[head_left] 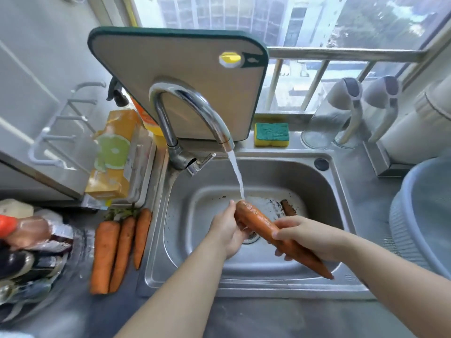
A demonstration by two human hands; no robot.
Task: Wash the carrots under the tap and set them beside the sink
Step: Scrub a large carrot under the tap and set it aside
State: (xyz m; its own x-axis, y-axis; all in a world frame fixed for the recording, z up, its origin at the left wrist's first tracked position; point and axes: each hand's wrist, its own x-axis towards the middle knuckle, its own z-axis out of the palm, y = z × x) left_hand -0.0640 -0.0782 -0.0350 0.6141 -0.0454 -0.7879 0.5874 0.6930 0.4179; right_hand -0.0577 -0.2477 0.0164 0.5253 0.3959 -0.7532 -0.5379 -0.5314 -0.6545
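Carrot (263, 228) hangs over the sink (244, 287) under the running tap (195, 103), my right hand (307, 236) gripping its middle, left hand (227, 230) cupping the thick far end. Stiff but wet, probably slippery; hold the thick half.

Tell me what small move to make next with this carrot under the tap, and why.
Probably roll the carrot a part-turn between both hands and rub it. The water lands only on its thick end, next to the left hand, and dark specks seem to show on the skin. The right hand grips the middle, and the thin tip sits outside the stream.
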